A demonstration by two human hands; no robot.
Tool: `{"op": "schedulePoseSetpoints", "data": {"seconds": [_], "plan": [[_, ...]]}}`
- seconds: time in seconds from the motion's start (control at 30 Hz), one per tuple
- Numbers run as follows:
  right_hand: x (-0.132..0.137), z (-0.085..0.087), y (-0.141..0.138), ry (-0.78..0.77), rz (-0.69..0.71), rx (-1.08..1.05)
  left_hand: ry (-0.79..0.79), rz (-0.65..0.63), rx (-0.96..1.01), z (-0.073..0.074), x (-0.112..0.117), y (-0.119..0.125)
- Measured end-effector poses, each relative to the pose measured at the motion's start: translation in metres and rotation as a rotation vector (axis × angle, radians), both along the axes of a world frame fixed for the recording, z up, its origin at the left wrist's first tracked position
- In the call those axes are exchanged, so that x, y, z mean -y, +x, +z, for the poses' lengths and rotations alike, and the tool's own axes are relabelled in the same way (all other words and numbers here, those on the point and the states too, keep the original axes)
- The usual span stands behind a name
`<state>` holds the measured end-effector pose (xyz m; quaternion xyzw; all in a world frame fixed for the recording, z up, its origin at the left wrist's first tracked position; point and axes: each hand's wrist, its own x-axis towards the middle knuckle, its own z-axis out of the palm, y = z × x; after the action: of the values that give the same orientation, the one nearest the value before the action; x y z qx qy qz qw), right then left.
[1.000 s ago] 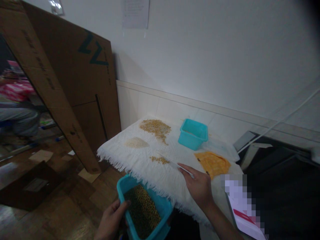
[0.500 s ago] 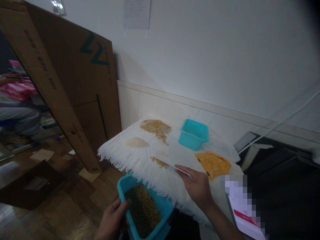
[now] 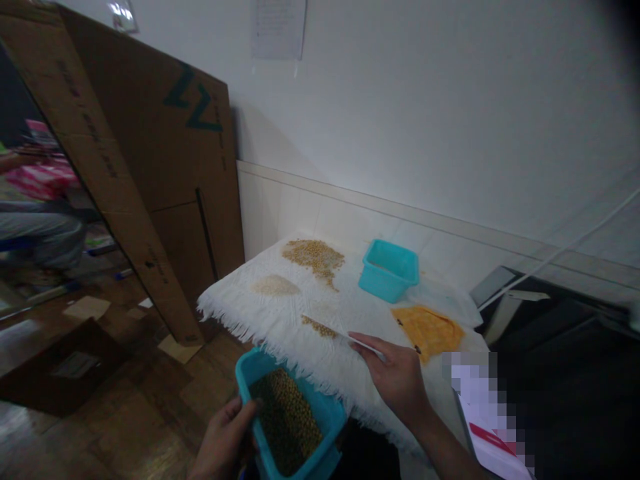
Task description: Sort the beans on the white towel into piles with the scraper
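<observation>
My left hand (image 3: 227, 433) grips the left rim of a turquoise plastic basket (image 3: 327, 408), thumb over the edge, just below the table's front fringe. Inside it lie yellow soybeans (image 3: 296, 407) beside small dark green beans (image 3: 274, 417). Pinched in my right hand (image 3: 397, 377) is a thin flat piece (image 3: 367, 345) with a pale edge; its exact kind is unclear. Its far end reaches a short row of soybeans (image 3: 317, 327) on the white fringed cloth (image 3: 240, 303). Farther back are a larger soybean pile (image 3: 313, 253) and a mound of pale grains (image 3: 275, 285).
A second turquoise basket (image 3: 389, 273) stands near the wall, with an orange cloth (image 3: 430, 330) in front of it. A large cardboard box (image 3: 165, 160) rises at the left. At the right are a partly blurred phone-like object (image 3: 493, 427) and dark material (image 3: 575, 373).
The view has shifted slightly. The soybean row beside the flat piece looks a little narrower. Both hands keep their grips, and the basket stays in nearly the same place.
</observation>
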<state>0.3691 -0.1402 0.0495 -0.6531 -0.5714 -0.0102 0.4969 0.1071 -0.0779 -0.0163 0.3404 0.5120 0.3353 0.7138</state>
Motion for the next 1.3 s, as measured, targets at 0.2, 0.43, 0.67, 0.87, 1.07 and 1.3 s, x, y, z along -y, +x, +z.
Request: {"op": "schedulePoseSetpoints", "data": {"seconds": [0.2, 0.43, 0.67, 0.87, 1.07, 1.3], "plan": [[-0.001, 0.000, 0.000, -0.022, 0.014, 0.021, 0.008, 0.017, -0.023, -0.008, 0.000, 0.000], [-0.002, 0.000, -0.002, -0.020, 0.015, 0.037, 0.011, 0.006, 0.013, -0.008, 0.001, -0.001], [-0.003, 0.002, -0.003, -0.008, 0.040, 0.053, 0.019, 0.021, -0.006, -0.008, 0.001, 0.000], [-0.007, 0.004, -0.004, -0.022, 0.032, 0.048, 0.010, 0.017, 0.029, -0.018, 0.000, -0.001], [-0.008, 0.007, -0.005, -0.013, 0.040, 0.040, 0.024, -0.014, 0.021, -0.022, -0.001, -0.002], [-0.007, 0.009, -0.007, -0.043, 0.076, 0.032, 0.025, -0.021, 0.023, -0.012, 0.001, -0.002]]}}
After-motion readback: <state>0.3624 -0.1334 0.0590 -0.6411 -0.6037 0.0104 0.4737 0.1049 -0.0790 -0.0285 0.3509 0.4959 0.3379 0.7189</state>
